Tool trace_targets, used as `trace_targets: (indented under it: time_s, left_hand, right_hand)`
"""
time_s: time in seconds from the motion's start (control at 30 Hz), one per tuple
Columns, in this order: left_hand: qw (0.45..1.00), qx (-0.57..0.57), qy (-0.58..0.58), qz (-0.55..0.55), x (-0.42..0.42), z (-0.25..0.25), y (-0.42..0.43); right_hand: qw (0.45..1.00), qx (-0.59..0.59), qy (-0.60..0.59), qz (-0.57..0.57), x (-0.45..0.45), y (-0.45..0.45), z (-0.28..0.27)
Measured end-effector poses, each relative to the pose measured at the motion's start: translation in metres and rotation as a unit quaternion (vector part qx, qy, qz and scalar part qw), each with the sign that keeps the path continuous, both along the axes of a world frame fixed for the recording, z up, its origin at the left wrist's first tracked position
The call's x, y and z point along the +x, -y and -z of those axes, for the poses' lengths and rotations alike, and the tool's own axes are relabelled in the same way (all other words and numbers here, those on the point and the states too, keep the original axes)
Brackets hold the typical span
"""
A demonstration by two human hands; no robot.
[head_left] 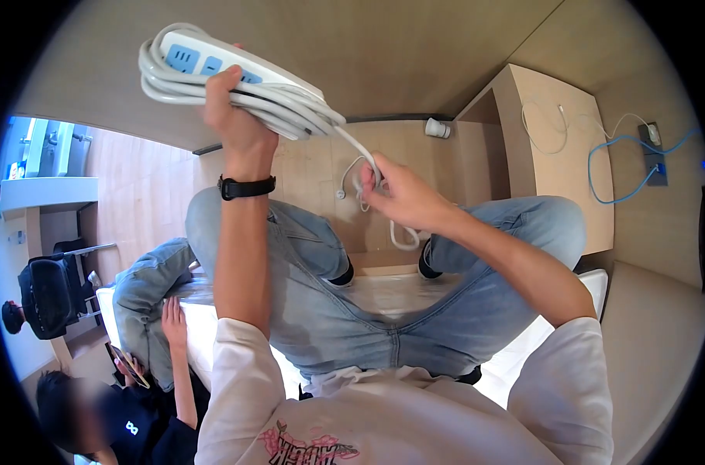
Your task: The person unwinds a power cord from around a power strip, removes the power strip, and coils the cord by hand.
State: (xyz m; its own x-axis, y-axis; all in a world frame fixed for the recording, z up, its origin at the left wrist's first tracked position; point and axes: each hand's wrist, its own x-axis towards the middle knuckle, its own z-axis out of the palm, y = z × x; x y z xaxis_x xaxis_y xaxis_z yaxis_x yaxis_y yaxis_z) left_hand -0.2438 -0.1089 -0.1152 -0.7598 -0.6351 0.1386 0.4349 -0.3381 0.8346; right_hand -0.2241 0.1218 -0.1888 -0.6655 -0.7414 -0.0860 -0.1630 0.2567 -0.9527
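Note:
A white power strip with blue socket faces has its white cable wound around it in several loops. My left hand, with a black watch on the wrist, grips the strip and the coils, raised at the upper left. From the coils a length of cable runs down to my right hand, whose fingers are closed on it in front of my knees. Below my right hand a loop of the cable hangs free.
A wooden cabinet stands at the right, with a thin white cable on top. Beyond it are a wall socket and a blue cable. A white cylinder lies on the floor. Another person with a phone sits at the lower left.

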Motion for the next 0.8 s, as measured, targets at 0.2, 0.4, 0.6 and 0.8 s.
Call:
trace_targets:
  time_s: [0.2, 0.4, 0.6, 0.8]
  left_hand:
    - [0.996, 0.061, 0.013, -0.056, 0.006, -0.020, -0.006]
    - [0.987, 0.141, -0.030, -0.077, 0.008, -0.027, 0.013]
    - [0.981, 0.166, -0.057, -0.079, 0.011, -0.028, 0.023]
    - [0.981, 0.164, -0.054, -0.093, 0.010, -0.028, 0.028]
  right_hand:
    - [0.994, 0.070, 0.085, 0.006, -0.028, -0.005, 0.026]
    - [0.917, 0.355, -0.173, 0.054, -0.058, -0.021, 0.012]
    - [0.983, 0.081, -0.091, 0.134, -0.072, -0.016, -0.052]
    - [0.990, 0.138, 0.012, 0.035, -0.067, -0.020, -0.050]
